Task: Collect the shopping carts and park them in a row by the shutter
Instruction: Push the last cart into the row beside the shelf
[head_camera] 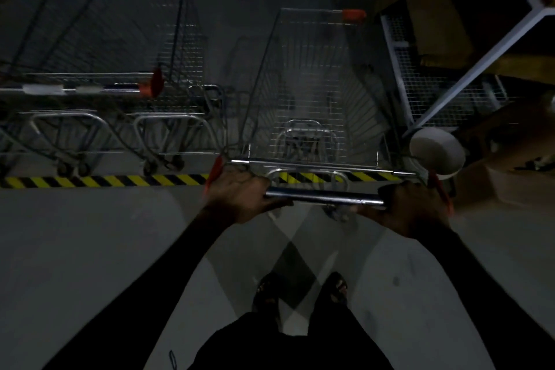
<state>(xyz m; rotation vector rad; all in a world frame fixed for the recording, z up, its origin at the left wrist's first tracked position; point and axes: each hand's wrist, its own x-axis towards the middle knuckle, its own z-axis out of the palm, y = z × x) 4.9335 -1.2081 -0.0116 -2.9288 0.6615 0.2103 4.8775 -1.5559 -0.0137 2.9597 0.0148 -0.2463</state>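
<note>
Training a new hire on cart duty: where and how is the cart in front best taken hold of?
Grip the cart by its horizontal metal push bar, from behind, one hand near each red-capped end. The bar spans the rear at hand height; the left hand and right hand wrap it that way, steering straight toward the parked carts.

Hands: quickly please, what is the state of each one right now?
Left hand: closed, fingers curled round the cart handle near its left end.
Right hand: closed, gripping the same handle near its right end.
</note>
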